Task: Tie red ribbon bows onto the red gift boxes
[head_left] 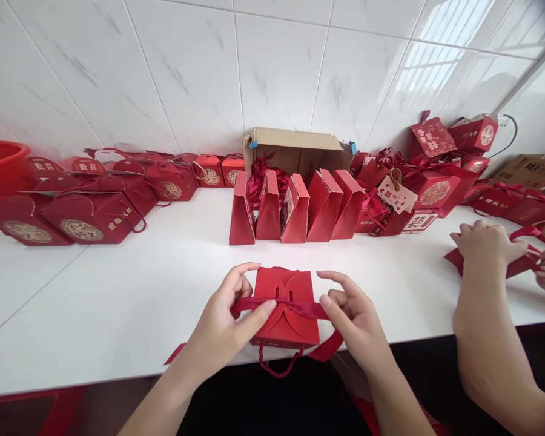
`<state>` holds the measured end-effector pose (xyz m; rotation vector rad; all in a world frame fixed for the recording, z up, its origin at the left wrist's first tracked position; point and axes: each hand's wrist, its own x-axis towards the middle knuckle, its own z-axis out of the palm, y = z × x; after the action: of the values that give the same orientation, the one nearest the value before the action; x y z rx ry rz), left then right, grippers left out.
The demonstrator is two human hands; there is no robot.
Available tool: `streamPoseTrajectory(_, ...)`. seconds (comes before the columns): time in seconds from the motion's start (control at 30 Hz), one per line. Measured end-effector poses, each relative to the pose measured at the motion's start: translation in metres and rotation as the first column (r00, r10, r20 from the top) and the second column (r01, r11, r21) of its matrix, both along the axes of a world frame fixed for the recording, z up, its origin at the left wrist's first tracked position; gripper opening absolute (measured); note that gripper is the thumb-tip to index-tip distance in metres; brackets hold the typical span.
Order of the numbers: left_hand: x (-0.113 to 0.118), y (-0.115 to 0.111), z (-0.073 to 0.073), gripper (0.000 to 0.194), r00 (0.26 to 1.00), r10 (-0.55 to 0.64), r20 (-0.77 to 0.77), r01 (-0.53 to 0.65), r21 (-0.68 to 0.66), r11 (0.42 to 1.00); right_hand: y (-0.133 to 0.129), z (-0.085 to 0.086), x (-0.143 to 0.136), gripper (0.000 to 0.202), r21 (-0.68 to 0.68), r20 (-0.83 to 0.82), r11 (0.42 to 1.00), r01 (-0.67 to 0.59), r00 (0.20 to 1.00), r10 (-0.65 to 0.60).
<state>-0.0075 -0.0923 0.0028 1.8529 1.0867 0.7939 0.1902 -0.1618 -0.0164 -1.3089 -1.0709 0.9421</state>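
Note:
A red gift box (pixel 285 330) stands at the front edge of the white table, its curved top flaps folded together and a rope handle (pixel 281 370) hanging at the near side. A dark red ribbon (pixel 302 307) runs across the top, with a crossing or knot at the middle. My left hand (pixel 236 309) closes on the ribbon's left part, thumb resting close to the knot. At the box's right side my right hand (pixel 352 312) pinches the other part between thumb and fingers. Loose ribbon ends hang down at both sides.
Several red boxes (pixel 295 209) stand in a row ahead, before a cardboard carton (pixel 295 140) of ribbons. Finished-looking boxes (pixel 86 221) cluster at left near a red bucket (pixel 4 163); more boxes (pixel 436 188) pile up at right. A co-worker's hands (pixel 485 248) handle another ribboned box at far right.

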Motion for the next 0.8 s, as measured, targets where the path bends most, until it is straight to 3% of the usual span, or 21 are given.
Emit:
streamPoseTrajectory(0.13, 0.001, 0.0, -0.004, 0.049, 0.999, -0.026, 0.047, 0.029, -0.067, 0.997, 0.004, -0.001, -0.004, 0.056, -0.072, 0.045, 0.994, -0.085, 0.995, 0.088)
streamPoseTrajectory(0.4, 0.001, 0.001, -0.005, 0.049, 0.995, -0.039, 0.088, 0.048, -0.105, 0.993, 0.008, -0.004, -0.009, 0.056, -0.094, -0.053, 0.991, -0.09, 0.995, 0.085)
streamPoseTrajectory(0.57, 0.001, 0.001, -0.005, 0.049, 0.995, 0.021, 0.098, -0.011, -0.096, 0.995, 0.008, -0.003, -0.002, 0.05, -0.055, -0.112, 0.998, -0.004, 0.994, -0.002)
streamPoseTrajectory(0.8, 0.004, -0.003, 0.0, 0.05, 0.992, 0.113, 0.063, -0.115, 0.02, 0.993, 0.007, 0.001, 0.012, 0.042, 0.032, -0.124, 0.996, 0.083, 0.989, -0.078)
